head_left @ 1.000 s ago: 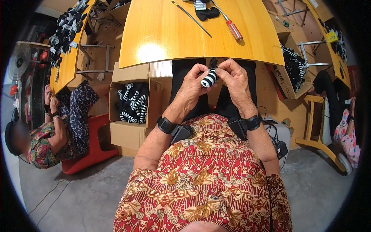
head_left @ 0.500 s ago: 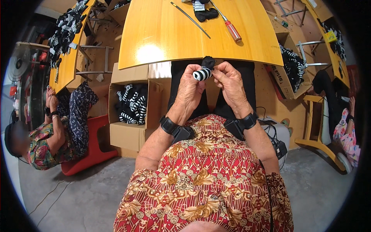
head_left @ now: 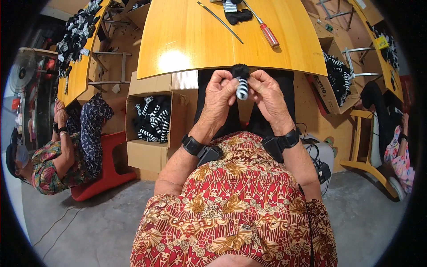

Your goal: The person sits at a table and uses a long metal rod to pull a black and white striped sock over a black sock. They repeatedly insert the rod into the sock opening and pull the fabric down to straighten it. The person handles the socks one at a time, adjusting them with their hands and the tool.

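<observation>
A small black and white striped sock (head_left: 242, 83) is pinched between both my hands just below the near edge of the yellow wooden table (head_left: 191, 40). My left hand (head_left: 219, 93) grips its left side, fingers curled around it. My right hand (head_left: 266, 92) holds its right side, thumb against the striped part. The sock stands upright, black end on top. Both wrists wear black bands.
A red-handled screwdriver (head_left: 268, 32), a thin metal rod (head_left: 221, 23) and another dark sock (head_left: 236, 13) lie on the table. An open cardboard box (head_left: 151, 153) of striped socks stands at my left. A person (head_left: 49, 155) sits far left on a red seat; another box (head_left: 334, 80) is right.
Both hands have lifted the sock a little toward the table edge and turned it from tilted to upright, the black end now on top.
</observation>
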Demonstrator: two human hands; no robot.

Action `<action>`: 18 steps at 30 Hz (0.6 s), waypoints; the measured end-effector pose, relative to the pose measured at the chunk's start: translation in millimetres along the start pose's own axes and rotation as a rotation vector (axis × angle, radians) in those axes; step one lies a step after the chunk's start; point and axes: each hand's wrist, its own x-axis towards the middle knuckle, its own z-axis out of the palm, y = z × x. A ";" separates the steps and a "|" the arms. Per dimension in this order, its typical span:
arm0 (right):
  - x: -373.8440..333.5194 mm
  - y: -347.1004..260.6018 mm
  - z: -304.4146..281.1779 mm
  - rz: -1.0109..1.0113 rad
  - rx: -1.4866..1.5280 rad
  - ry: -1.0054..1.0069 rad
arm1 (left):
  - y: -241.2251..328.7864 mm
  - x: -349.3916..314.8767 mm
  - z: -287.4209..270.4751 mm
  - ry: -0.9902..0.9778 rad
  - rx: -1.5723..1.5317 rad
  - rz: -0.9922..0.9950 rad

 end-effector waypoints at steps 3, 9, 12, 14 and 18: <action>-1.8 -7.4 10.0 0.045 -0.027 -0.053 | 7.4 3.7 4.5 0.017 -0.023 0.062; -1.9 -9.0 9.5 -0.092 -0.094 0.017 | 9.9 2.0 13.6 0.007 0.076 0.055; -5.2 -13.6 14.8 -0.177 -0.158 0.084 | 18.0 -0.5 23.9 0.006 0.081 -0.032; -6.2 -17.0 20.1 -0.218 -0.204 0.119 | 17.9 -1.2 24.4 -0.020 0.009 -0.107; -6.0 -18.7 23.5 -0.272 -0.353 0.165 | 14.4 -0.5 18.4 -0.039 -0.092 -0.206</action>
